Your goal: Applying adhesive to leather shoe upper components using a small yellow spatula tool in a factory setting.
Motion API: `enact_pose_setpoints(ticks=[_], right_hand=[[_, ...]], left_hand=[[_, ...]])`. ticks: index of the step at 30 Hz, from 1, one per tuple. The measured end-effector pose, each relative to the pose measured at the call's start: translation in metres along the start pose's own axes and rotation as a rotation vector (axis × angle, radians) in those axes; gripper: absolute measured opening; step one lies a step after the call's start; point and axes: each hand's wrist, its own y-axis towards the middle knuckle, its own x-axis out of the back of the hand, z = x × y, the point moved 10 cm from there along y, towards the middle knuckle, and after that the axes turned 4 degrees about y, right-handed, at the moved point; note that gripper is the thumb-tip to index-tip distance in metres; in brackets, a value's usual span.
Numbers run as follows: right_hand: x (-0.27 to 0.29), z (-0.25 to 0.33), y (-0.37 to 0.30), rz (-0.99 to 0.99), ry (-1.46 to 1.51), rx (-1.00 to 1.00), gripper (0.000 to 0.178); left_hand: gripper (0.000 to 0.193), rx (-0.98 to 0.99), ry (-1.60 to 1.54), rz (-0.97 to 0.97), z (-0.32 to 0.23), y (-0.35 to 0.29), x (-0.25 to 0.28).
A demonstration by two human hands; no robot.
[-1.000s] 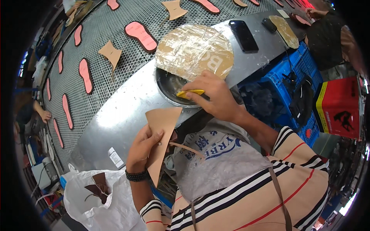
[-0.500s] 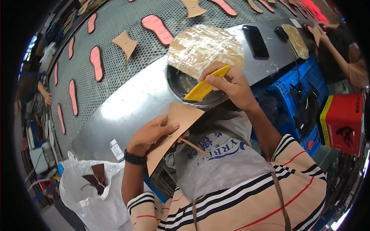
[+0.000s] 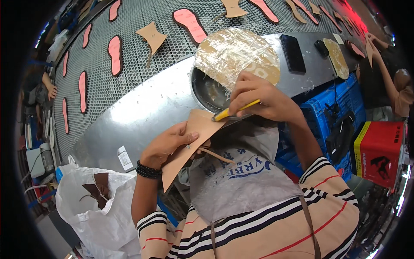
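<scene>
My left hand (image 3: 172,144) is closed on a tan leather shoe piece (image 3: 201,129), with the thumb on top. The piece is tilted over my apron, and a narrow strap (image 3: 217,156) hangs beside it. In my right hand (image 3: 264,98) is a yellow spreader (image 3: 223,115), its edge against the upper end of the leather. Just beyond is a round metal bowl (image 3: 197,88), part covered by a plastic-wrapped cardboard disc (image 3: 235,49); residue shows inside the bowl.
Pink insoles (image 3: 115,55) and tan pieces (image 3: 152,36) lie on a mesh conveyor (image 3: 136,64). A phone (image 3: 293,54) rests on the metal table (image 3: 114,129). Blue crates (image 3: 317,108) and a red can (image 3: 379,151) stand right, a white bag (image 3: 90,224) left. Other people's hands show at both sides.
My right hand has brought the spreader from above the bowl down onto the leather piece, turning it edge-on. My left hand keeps its hold. The conveyor's insoles appear higher in view.
</scene>
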Motion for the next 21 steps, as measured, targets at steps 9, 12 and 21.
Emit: enact_pose_setpoints(ticks=[9, 12, 21], right_hand=[[0.032, 0.014, -0.001, -0.302, -0.066, -0.04, 0.012], [0.009, 0.004, -0.001, -0.465, -0.175, -0.091, 0.011], [0.004, -0.013, -0.016, -0.699, 0.043, -0.216, 0.012]], left_hand=[[0.043, -0.41, -0.134, -0.497, -0.018, -0.058, 0.047], [0.041, -0.586, -0.062, -0.82, -0.019, -0.079, 0.046], [0.039, -0.521, 0.064, -0.99, 0.0, -0.079, 0.041]])
